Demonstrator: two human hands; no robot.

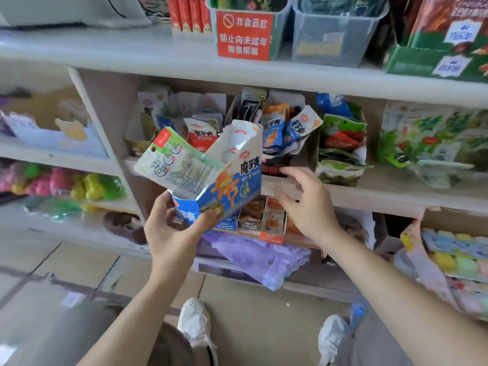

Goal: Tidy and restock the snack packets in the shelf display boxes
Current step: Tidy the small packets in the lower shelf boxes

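Quick count: two hands, left hand (169, 233) and right hand (306, 204), one blue display box (232, 180) with one green-white packet (171, 159) poking out, two clear bins (284, 27) (332, 35) up top, one red sign (244, 35), two white shoes (195, 320) (332, 336), one purple bag (258, 257).
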